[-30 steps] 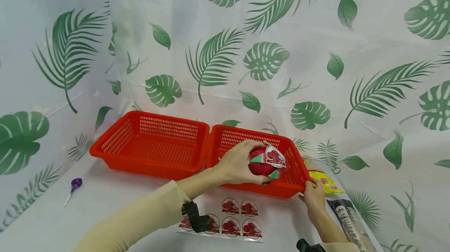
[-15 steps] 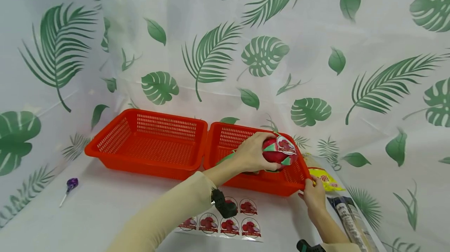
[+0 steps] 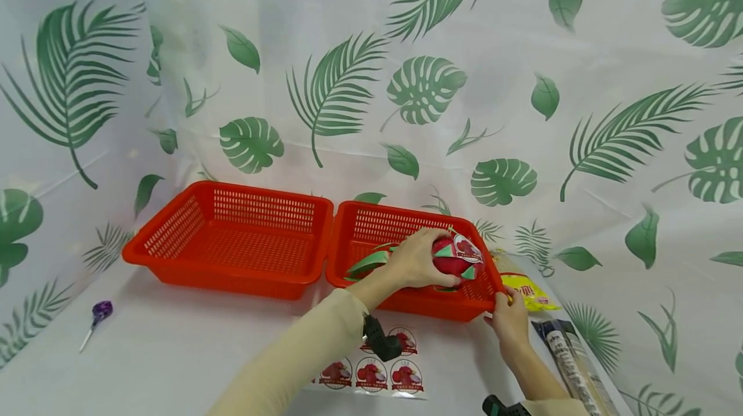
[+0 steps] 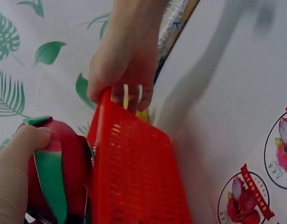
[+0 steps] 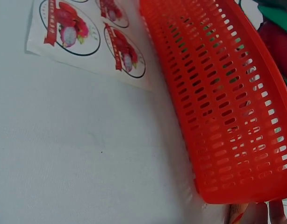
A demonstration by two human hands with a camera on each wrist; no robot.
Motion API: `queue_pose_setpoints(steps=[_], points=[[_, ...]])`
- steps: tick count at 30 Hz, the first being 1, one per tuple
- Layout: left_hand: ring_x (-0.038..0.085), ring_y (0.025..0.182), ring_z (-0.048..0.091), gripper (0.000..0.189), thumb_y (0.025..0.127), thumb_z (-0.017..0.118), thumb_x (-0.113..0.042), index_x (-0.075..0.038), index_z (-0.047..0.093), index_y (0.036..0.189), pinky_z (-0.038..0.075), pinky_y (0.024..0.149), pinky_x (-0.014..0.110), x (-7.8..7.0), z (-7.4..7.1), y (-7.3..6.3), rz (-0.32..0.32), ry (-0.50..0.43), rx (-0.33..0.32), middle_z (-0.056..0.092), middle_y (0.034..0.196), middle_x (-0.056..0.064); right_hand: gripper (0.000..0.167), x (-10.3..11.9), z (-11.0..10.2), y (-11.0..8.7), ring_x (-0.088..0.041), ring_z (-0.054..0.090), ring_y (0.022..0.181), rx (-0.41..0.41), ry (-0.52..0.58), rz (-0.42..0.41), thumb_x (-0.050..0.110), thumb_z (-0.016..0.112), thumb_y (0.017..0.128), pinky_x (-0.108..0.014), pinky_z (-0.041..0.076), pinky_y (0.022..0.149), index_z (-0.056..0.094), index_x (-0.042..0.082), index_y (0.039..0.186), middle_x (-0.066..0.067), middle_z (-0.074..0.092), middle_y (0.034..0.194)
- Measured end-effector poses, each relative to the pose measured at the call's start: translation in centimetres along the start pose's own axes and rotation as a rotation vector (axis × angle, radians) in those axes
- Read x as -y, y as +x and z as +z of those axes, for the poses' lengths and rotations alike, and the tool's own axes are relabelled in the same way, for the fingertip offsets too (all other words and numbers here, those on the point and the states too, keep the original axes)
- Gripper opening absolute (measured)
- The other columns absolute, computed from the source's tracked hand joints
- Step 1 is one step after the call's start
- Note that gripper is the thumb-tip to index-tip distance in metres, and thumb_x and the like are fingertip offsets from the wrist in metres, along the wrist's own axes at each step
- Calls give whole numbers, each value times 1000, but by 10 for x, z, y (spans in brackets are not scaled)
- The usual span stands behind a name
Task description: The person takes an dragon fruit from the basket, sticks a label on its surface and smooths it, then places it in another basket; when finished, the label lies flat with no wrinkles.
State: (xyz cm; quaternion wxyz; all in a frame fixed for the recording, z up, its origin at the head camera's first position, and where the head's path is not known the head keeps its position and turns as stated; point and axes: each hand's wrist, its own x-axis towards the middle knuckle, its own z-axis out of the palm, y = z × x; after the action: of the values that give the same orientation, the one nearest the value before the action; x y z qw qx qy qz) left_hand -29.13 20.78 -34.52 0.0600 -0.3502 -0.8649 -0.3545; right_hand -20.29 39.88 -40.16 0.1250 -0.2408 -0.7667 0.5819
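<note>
My left hand (image 3: 415, 261) holds a red dragon fruit (image 3: 455, 266) inside the right red basket (image 3: 429, 305), near its right end. A round label sits on the fruit's upper side. In the left wrist view the thumb presses the dragon fruit (image 4: 71, 161) beside a green scale, close to the basket wall (image 4: 134, 177). My right hand (image 3: 511, 324) grips that basket's front right corner, fingers hooked under the rim. Green leaf tips (image 3: 368, 262) show in the basket behind my left wrist; what they belong to is mostly hidden.
A second red basket (image 3: 229, 277) stands directly to the left. On the white table lie a purple lollipop (image 3: 101, 311) at far left and a sheet of round dragon fruit stickers (image 3: 371, 374) in front. A yellow packet (image 3: 527, 292) and a long clear bag (image 3: 571, 358) line the right edge.
My left hand has carried the dragon fruit rightward, then lower into the right basket. My right hand keeps its grip on the corner. The head view has shifted slightly.
</note>
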Motion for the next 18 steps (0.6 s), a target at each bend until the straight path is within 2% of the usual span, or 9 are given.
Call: queue_pose_setpoints(steps=[7,13,18], points=[[12,110,48,78,68,78,-52,-24,46,133,49,86,32,5,21,0,-29,17,24,51,127,-5,53,-1,1,0,-33,45,110,-21,6,-9,27,24,102,-23,51,74,16,0,147,-26,32,140],[13,115,45,79,68,78,-50,-26,45,134,48,89,37,10,32,2,-78,14,37,49,130,-5,54,0,1,-1,-33,44,113,10,18,-13,28,23,103,-27,51,80,13,1,148,-25,29,142],[14,116,44,79,68,78,-51,-25,45,135,47,90,36,8,35,6,-32,57,70,49,130,-4,54,-1,0,0,-33,42,115,6,12,-20,30,22,102,-26,50,80,13,2,148,-24,29,143]])
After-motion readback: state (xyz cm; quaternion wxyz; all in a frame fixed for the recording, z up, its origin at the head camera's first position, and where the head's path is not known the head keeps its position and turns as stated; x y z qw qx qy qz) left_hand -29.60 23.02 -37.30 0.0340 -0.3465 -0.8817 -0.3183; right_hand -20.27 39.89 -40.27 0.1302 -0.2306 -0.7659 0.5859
